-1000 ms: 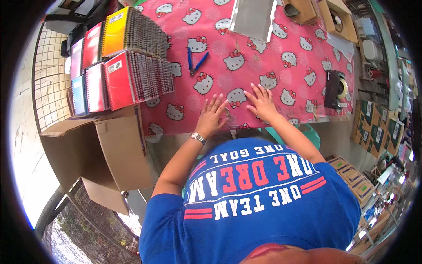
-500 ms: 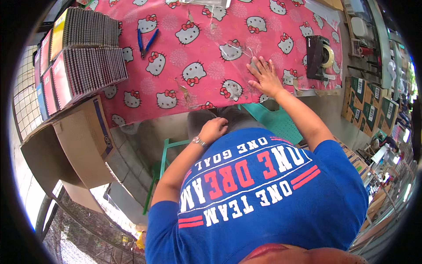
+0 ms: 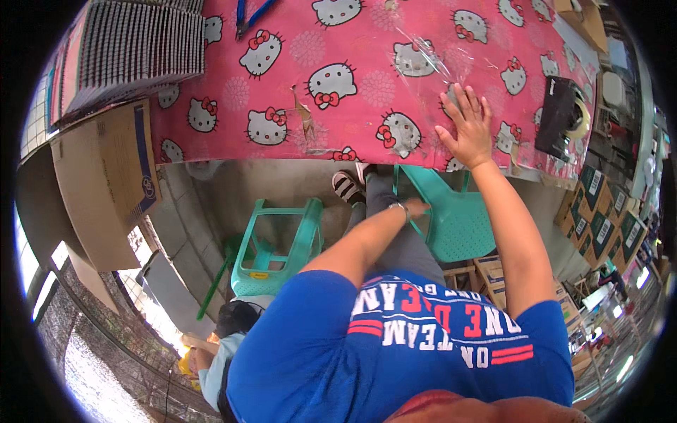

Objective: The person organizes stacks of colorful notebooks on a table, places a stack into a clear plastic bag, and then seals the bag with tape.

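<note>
Resting the right hand flat on the worktop, upper right of the frame, its fingers slightly spread and empty, should give steady support while the blurred left hand, grip unclear, is beside the green plastic seat right of centre.

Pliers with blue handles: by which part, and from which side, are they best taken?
Probably by both blue handles, from above: the pliers lie flat on the pink table cover, dark head toward its near edge, handles spreading apart. The handle ends fall outside the picture.
</note>
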Demonstrator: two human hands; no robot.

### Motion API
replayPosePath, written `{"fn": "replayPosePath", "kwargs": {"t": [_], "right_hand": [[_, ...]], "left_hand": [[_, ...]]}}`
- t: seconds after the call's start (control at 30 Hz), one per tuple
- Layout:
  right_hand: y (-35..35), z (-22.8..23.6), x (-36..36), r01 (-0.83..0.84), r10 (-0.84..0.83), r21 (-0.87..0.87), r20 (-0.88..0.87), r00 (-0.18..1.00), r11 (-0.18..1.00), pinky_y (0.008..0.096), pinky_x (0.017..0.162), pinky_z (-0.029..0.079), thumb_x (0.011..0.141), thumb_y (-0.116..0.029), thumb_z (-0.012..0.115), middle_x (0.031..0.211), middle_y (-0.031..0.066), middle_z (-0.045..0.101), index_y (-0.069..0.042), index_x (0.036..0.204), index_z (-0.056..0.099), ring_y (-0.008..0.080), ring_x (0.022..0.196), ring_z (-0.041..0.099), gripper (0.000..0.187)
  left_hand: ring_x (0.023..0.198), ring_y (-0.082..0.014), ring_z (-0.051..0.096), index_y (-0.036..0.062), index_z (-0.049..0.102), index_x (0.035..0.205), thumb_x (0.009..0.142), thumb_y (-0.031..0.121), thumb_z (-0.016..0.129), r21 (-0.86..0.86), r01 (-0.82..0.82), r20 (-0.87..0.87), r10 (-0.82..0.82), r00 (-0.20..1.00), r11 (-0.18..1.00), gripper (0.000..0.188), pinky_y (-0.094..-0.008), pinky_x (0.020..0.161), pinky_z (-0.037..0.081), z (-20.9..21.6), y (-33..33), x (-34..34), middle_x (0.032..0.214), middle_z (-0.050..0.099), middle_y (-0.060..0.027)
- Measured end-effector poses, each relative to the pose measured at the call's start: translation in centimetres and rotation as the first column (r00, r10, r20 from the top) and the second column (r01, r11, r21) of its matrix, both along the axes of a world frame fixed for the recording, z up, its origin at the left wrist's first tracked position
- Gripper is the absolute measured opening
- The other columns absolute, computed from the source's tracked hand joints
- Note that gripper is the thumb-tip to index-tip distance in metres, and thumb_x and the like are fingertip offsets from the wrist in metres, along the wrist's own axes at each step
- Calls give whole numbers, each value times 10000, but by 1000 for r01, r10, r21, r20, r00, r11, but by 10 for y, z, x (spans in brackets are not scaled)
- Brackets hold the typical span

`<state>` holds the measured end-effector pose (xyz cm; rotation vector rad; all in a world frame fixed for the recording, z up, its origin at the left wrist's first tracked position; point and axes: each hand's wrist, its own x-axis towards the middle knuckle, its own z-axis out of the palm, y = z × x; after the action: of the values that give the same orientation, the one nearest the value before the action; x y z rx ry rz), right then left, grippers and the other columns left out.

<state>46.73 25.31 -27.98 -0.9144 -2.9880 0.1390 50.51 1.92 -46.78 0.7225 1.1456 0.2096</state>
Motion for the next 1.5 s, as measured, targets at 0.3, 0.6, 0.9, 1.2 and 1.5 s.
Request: {"fn": "replayPosePath", "kwargs": {"t": [0.3, 0.6, 0.9, 1.2, 1.5], "right_hand": [[-5, -27, 7, -7, 7, -18, -11, 1000, 1000, 462, 1135, 111, 810, -475, 581, 1514, 53, 302, -244, 1408, 414, 241, 1414, 221, 663], [-31, -12, 7, -49, 49, 14, -20, 999, 999, 457, 1141, 97, 850, -449, 526, 1523, 58, 285, -213, 1419, 393, 253, 1420, 205, 630], [-48, -7, 10, -83, 85, 55, -28, 996, 995, 453, 1143, 96, 863, -453, 506, 1530, 40, 272, -216, 1432, 373, 228, 1425, 193, 631], [-52, -13, 8, -77, 78, 62, -13, 997, 995, 448, 1145, 94, 866, -455, 493, 1529, 48, 270, -204, 1433, 368, 235, 1427, 185, 632], [-58, -6, 4, -101, 102, 80, -5, 995, 992, 446, 1145, 90, 871, -455, 471, 1532, 49, 262, -204, 1444, 345, 242, 1429, 180, 638]], "left_hand": [[1241, -302, 474, -65, 318, 1398, 829, 534, 634, -502, -386, 35, 464, 885, 774, 884, -390, 1037, 359, -2, -12, 76, 1348, 480, -225], [1109, -350, 571, -66, 433, 1258, 802, 506, 664, -120, -826, -26, 830, 557, 550, 768, -417, 930, 444, 28, 20, 26, 1221, 561, -254], [1062, -376, 577, 4, 573, 1169, 942, 348, 435, 605, -430, -365, 713, 598, 670, 435, -430, 911, 450, -55, -69, -172, 1119, 614, -248], [1036, -211, 595, 10, 604, 1204, 869, 556, 541, 120, -937, -532, 819, 218, 327, 644, -348, 904, 452, -34, -265, -430, 1149, 634, -134], [1275, -376, 414, 181, 407, 1397, 813, 607, 554, 513, -604, -854, 434, -287, 610, 737, -638, 949, 351, 31, -308, -455, 1368, 455, -167]]}}
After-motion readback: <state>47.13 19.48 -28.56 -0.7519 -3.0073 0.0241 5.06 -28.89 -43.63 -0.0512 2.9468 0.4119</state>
